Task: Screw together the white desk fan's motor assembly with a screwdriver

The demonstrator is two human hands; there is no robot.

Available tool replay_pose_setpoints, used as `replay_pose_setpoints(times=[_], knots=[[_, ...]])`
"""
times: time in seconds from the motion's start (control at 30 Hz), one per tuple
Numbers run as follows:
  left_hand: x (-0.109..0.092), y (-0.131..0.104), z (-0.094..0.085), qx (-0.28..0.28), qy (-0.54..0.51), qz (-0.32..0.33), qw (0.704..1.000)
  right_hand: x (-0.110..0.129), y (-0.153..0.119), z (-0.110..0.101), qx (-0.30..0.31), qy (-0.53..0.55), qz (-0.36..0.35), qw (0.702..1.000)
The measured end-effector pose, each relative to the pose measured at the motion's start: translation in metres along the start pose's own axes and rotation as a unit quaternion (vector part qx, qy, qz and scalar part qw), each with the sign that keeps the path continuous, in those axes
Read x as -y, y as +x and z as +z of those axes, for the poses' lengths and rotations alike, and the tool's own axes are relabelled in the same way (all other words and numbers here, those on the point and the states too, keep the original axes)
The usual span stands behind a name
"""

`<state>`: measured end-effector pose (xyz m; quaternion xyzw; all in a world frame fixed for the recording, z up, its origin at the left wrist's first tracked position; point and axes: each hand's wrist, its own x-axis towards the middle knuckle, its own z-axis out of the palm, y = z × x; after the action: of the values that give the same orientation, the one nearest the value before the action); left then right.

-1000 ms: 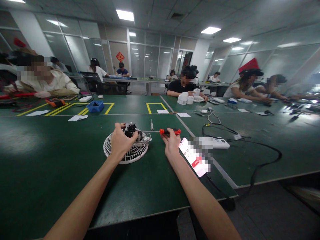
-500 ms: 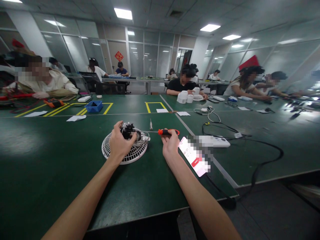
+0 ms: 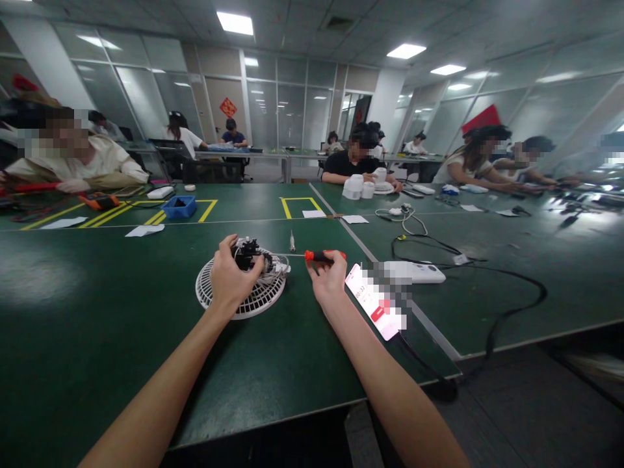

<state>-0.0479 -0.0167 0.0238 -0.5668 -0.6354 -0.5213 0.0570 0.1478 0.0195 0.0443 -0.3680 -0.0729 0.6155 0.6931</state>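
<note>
A round white slatted grille [image 3: 258,300] lies on the green table, with a black motor assembly [image 3: 247,252] and white wires on top of it. My left hand [image 3: 233,274] grips the motor assembly from the left, thumb and fingers around it. My right hand [image 3: 329,278] holds a red and black screwdriver [image 3: 319,256] level, its thin shaft pointing left to the assembly; where the tip meets it is too small to tell. Just behind the shaft, a small slim metal-coloured item [image 3: 292,242] lies on the table.
A lit phone [image 3: 370,302] lies right of my right forearm, beside a white power strip [image 3: 414,272] and black cables. Farther back are a blue bin [image 3: 179,207], papers [image 3: 145,230] and white round parts [image 3: 358,187]. Several people sit at the tables.
The fingers of my right hand have shifted on the screwdriver handle, the lower ones now more spread. My left hand keeps its grip on the motor assembly. The whole view has shifted slightly.
</note>
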Motion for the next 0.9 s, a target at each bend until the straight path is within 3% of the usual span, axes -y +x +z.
replay_pose_setpoints(times=[0.13, 0.33, 0.63, 0.9], knots=[[0.0002, -0.0003, 0.0006, -0.001, 0.001, 0.0, 1.0, -0.0007, -0.0017, 0.0027, 0.0, -0.007, 0.004, 1.0], [0.0014, -0.0002, 0.0013, -0.003, 0.0, 0.0, 1.0, -0.0061, -0.0027, -0.0002, 0.019, -0.069, -0.043, 0.996], [0.0022, -0.0003, 0.0029, -0.01, -0.01, 0.007, 1.0, -0.0014, -0.0074, 0.0051, 0.046, -0.023, -0.033, 0.998], [0.001, -0.0005, 0.0021, -0.006, -0.004, 0.005, 1.0, -0.0072, -0.008, 0.0019, 0.022, -0.073, -0.045, 0.996]])
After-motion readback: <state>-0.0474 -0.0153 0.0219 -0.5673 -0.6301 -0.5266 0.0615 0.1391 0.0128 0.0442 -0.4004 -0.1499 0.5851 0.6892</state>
